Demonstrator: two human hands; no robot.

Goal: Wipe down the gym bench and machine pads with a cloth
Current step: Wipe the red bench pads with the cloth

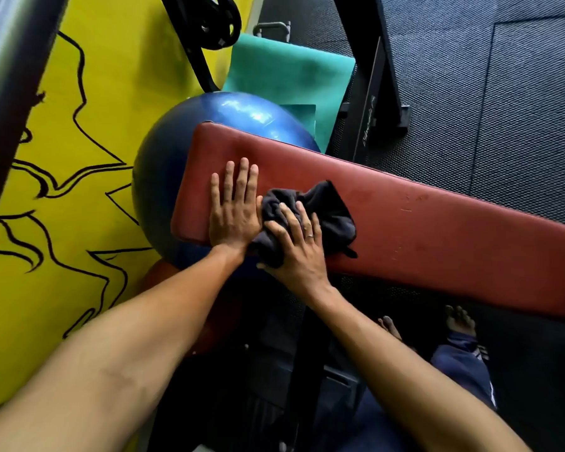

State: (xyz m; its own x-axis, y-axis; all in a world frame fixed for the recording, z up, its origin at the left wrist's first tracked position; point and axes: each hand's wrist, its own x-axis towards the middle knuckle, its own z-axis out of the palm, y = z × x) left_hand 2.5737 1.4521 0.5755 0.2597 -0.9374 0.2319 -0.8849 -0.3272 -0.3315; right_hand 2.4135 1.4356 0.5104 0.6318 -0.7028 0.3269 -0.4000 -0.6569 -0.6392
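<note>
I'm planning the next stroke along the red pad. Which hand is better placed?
The right hand: it presses the dark cloth on the bench pad; the left hand rests flat, bare.

A blue ball (163, 177) sits against a yellow wall (111, 93) with black line art. Beyond the ball lies a green mat (284, 79), and above it hangs a black weight plate (216, 21). A red ball (154, 275) is tucked below the blue one. Black rubber floor (503, 93) spreads right of it.
</note>
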